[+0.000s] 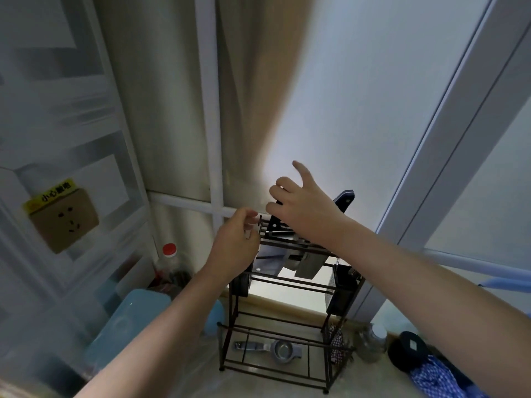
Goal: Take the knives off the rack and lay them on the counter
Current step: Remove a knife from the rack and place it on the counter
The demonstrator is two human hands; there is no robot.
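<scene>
A dark metal rack (287, 282) stands on the counter (258, 380) in the corner. Several knives sit in its top slots: black handles stick up, one (343, 201) to the right of my right hand, another (274, 222) under my fingers, and steel blades (307, 262) hang below the top rail. My right hand (301, 208) hovers over the handles with fingers spread, touching or nearly touching one. My left hand (235, 245) pinches the rack's top left corner post.
A metal squeezer (275, 349) lies on the rack's bottom shelf. A red-capped bottle (169, 262) and a blue plastic box (126, 326) stand left of the rack. A jar (370, 340), a black lid (408, 349) and a blue checked cloth (436, 377) lie right. A wall socket (64, 219) is at left.
</scene>
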